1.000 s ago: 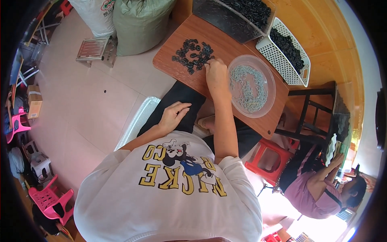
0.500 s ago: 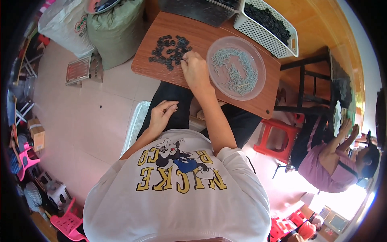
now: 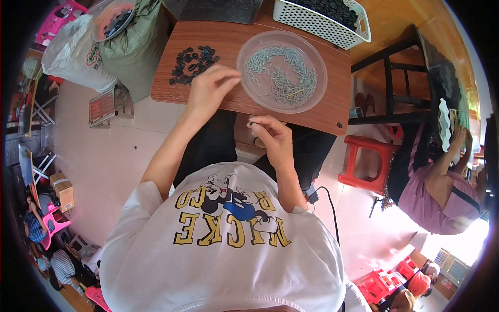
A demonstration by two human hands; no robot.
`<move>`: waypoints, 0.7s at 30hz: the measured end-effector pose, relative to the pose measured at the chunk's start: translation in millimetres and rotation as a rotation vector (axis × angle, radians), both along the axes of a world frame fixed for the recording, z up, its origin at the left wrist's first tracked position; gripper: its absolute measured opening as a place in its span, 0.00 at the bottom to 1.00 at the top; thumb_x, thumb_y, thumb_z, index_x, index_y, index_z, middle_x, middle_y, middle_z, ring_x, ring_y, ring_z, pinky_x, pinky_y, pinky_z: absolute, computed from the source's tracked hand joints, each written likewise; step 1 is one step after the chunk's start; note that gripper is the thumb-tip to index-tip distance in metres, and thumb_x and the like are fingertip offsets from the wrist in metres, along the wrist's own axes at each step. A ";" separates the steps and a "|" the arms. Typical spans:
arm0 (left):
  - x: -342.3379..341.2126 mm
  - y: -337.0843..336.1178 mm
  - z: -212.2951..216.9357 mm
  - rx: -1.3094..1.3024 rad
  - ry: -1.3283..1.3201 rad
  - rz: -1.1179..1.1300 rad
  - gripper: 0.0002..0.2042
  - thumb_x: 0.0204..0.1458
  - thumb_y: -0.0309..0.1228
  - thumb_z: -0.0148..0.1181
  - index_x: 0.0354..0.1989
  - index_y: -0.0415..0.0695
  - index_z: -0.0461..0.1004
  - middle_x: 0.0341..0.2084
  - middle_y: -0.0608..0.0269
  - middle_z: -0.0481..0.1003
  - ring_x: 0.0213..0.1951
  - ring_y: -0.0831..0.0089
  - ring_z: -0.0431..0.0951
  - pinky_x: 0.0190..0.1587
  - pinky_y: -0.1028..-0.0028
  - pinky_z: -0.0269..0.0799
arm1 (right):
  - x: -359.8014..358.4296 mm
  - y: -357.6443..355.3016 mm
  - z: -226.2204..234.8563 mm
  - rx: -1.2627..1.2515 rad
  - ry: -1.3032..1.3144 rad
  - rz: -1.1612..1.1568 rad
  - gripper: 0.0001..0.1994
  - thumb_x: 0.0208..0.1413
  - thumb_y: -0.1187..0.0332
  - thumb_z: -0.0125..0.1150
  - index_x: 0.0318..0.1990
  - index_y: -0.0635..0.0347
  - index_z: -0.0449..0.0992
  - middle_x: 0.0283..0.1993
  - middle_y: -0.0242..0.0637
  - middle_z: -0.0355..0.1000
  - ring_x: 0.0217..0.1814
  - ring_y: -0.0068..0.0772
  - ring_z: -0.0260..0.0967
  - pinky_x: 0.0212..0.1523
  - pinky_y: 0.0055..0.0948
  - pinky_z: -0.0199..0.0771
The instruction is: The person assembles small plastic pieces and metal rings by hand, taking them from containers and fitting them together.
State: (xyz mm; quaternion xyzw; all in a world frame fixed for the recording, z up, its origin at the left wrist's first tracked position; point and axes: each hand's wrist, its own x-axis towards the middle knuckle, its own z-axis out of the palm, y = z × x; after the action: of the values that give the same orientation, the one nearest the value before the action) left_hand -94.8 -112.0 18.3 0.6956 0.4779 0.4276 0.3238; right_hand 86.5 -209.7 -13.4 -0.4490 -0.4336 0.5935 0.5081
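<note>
Far left: a white sack [image 3: 78, 57] and a green sack [image 3: 130, 60] stand side by side on the floor, beyond the counter [image 3: 337, 91].

Left part of counter: loose black pieces [image 3: 193, 67] lie in a rough ring, flat on the wood, just beyond my left hand [image 3: 212, 87]. That hand is raised over the counter, fingers half bent, thumb and forefinger tips close together near the bowl's left rim. Whether anything sits between them, or whether they touch the rim, I cannot tell.

Centre: my right hand [image 3: 271, 134] pinches a small dark piece [image 3: 250, 124] between thumb and fingertips, over my lap and just my side of the counter's edge. Judgement: grip lightly by the rim, face left uncovered, wrist steady; a slip there would probably drop it to lap or floor. Bringing it above the wood would be safer.

Right of that: a round clear bowl [image 3: 321, 73] of short pale metal pins [image 3: 305, 83], thickest along its right side. Judgement: left fingertips do best kept above the bowl wall, to avoid nudging it.

Behind: a white basket [image 3: 312, 26] heaped with black parts.
</note>
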 end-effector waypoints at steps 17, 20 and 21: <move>86.5 104.6 -24.8 -0.179 0.558 -0.114 0.07 0.44 0.25 0.61 0.30 0.33 0.78 0.23 0.48 0.77 0.28 0.63 0.79 0.33 0.67 0.72 | 45.5 -35.3 -33.7 -0.093 0.222 -0.155 0.12 0.50 0.77 0.61 0.44 0.63 0.76 0.32 0.23 0.69 0.32 0.11 0.62 0.34 0.11 0.62; 86.0 105.6 -27.4 -0.131 0.581 -0.117 0.07 0.43 0.25 0.62 0.30 0.34 0.78 0.25 0.46 0.77 0.32 0.59 0.79 0.36 0.66 0.72 | 48.0 -34.7 -31.6 -0.067 0.202 -0.173 0.11 0.50 0.78 0.61 0.43 0.64 0.76 0.32 0.24 0.70 0.31 0.11 0.62 0.34 0.12 0.62; 86.7 105.4 -26.5 -0.151 0.578 -0.126 0.07 0.43 0.25 0.62 0.30 0.35 0.78 0.26 0.46 0.77 0.34 0.57 0.79 0.38 0.65 0.72 | 49.1 -34.8 -31.5 -0.073 0.202 -0.181 0.11 0.50 0.78 0.61 0.43 0.64 0.76 0.31 0.24 0.70 0.30 0.12 0.62 0.34 0.12 0.62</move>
State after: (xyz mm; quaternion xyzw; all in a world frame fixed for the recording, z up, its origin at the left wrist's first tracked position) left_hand -8.1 -6.7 -8.1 0.7907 0.5367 0.1541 0.2511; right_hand 135.6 -244.4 -44.9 -0.4424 -0.3159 0.6028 0.5841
